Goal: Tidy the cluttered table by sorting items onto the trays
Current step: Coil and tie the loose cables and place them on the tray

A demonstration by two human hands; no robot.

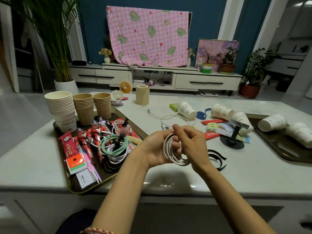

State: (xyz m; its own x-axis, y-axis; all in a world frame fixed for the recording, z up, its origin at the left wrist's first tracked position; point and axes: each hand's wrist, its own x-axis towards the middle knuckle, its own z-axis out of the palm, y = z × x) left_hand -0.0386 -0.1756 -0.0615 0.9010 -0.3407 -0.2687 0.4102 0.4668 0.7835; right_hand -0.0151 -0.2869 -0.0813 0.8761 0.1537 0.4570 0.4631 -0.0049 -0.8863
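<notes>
A white cable [170, 155] is coiled in loops between both hands above the table's front middle. My left hand [156, 150] holds the coil from the left, and my right hand [190, 141] grips it from above with curled fingers. The cable's loose end [168, 118] trails back over the table toward a plug. The left tray [74, 189] carries stacked paper cups [61, 108], red toy figures [92, 137], coiled cables [113, 146] and packets. The right tray [276, 151] has tipped white cups [271, 122] on it.
Black velcro straps [217, 157] lie right of my hands. Loose white cups [186, 109], red packets [212, 121], a blue tape [201, 114], a phone stand [233, 139], a green box [173, 105] and a paper roll [142, 94] are scattered on the white table [168, 179].
</notes>
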